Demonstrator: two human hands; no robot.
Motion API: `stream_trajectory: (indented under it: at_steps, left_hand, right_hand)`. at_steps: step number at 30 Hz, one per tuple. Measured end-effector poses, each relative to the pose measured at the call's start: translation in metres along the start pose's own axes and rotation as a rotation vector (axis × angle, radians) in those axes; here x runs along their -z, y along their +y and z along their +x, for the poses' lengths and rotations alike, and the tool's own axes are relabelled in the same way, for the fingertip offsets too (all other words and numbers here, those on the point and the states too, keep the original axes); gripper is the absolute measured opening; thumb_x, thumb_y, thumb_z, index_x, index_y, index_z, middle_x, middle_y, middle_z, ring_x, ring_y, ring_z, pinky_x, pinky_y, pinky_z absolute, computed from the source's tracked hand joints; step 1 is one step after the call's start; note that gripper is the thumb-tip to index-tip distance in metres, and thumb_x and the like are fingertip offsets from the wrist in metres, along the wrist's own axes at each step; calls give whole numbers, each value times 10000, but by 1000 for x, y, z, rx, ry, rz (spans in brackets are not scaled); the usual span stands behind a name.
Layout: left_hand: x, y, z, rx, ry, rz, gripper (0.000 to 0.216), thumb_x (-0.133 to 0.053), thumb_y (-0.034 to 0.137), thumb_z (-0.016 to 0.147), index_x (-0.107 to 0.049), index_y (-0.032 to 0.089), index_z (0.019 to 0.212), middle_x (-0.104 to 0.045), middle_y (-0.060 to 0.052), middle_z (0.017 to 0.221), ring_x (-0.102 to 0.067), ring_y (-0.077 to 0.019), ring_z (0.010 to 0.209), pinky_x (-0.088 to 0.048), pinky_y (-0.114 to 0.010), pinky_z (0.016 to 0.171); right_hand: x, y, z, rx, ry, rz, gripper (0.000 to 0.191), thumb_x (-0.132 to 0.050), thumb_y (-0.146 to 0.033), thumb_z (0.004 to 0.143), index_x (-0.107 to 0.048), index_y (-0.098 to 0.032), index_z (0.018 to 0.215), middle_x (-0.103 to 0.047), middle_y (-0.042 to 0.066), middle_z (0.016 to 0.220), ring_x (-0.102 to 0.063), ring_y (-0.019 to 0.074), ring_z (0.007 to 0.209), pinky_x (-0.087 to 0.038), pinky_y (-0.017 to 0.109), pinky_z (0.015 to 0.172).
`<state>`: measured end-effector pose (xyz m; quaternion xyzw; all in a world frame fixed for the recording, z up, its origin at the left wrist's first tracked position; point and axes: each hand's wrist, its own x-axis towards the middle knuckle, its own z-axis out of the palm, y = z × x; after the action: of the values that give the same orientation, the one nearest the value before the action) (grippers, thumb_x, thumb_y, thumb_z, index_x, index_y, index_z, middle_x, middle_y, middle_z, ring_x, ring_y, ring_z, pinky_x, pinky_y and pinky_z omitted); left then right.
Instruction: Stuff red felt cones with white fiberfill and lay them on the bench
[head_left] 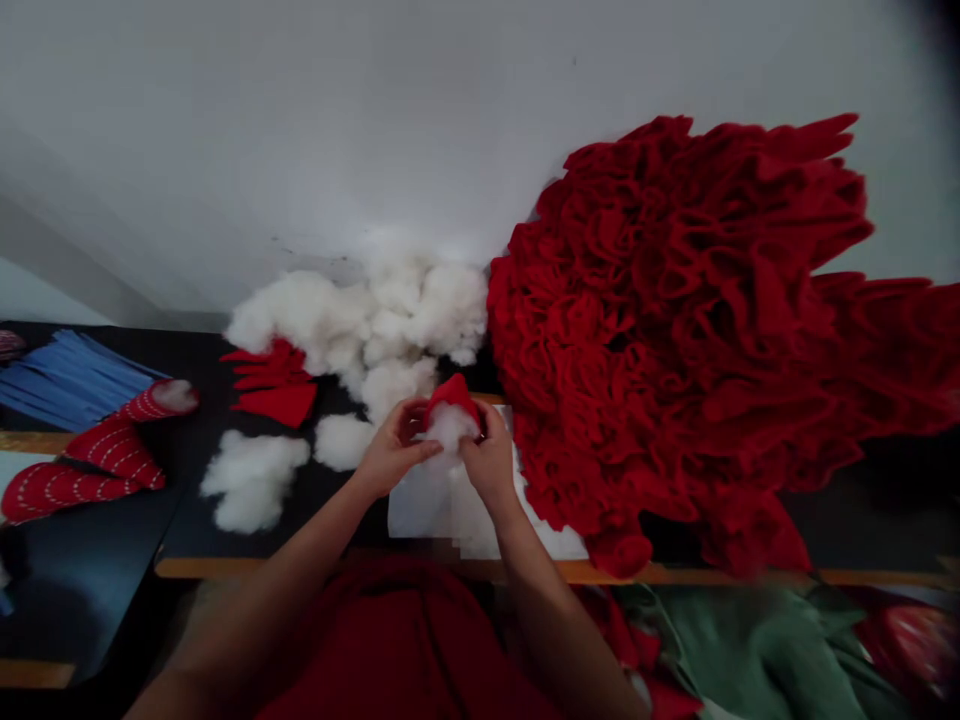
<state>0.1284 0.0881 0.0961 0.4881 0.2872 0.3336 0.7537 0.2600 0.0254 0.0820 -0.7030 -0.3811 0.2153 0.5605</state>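
Observation:
Between my hands is a small red felt cone [452, 391], its pointed end away from me and white stuffing [450, 426] bulging from the mouth facing me. My left hand [395, 446] grips the cone's left side, thumb against the stuffing. On the other side my right hand [489, 455] is closed on the cone's rim, its thumb by the stuffing. White paper sheets [420, 508] lie on the table below my hands. A heap of white stuffing [360, 318] rises just beyond them.
A tall pile of red felt pieces [675, 330] fills the right side. Left of my hands lie a loose stuffing clump [255, 480] and several flat red pieces [276, 385]. Farther left are stuffed red cones with white stitching [112, 450] and blue strips [75, 380]. Green cloth [765, 640] sits below the table edge.

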Motion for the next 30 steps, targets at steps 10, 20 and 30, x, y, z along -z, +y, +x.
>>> stream_trajectory:
  at_steps: [10, 20, 30]
  left_hand:
    - [-9, -12, 4, -136, 177, 354, 222, -499, 55, 614, -534, 185, 791, -527, 25, 691, -462, -128, 648, -357, -237, 608]
    - [-8, -22, -8, 140, 120, 143, 249, -604, 267, 685, -491, 201, 898, -545, 2, 793, -517, -123, 660, -415, -239, 571]
    - [-8, -22, 19, -69, 343, 270, 195, -557, 79, 560, -390, 176, 588, -349, 69, 521, -308, -69, 514, -252, -194, 477]
  right_hand:
    - [3, -7, -18, 137, -104, -65, 381, -520, -137, 628, -546, -173, 1007, -553, 49, 931, -529, 184, 878, -449, 328, 781]
    - [-3, 35, 7, 10, 199, -148, 312, -410, -110, 546, -498, -181, 837, -548, 23, 812, -498, 175, 789, -409, 321, 758]
    - [-29, 4, -28, 96, -38, -15, 256, -411, -109, 508, -466, -188, 745, -496, -8, 744, -470, 148, 708, -400, 262, 652]
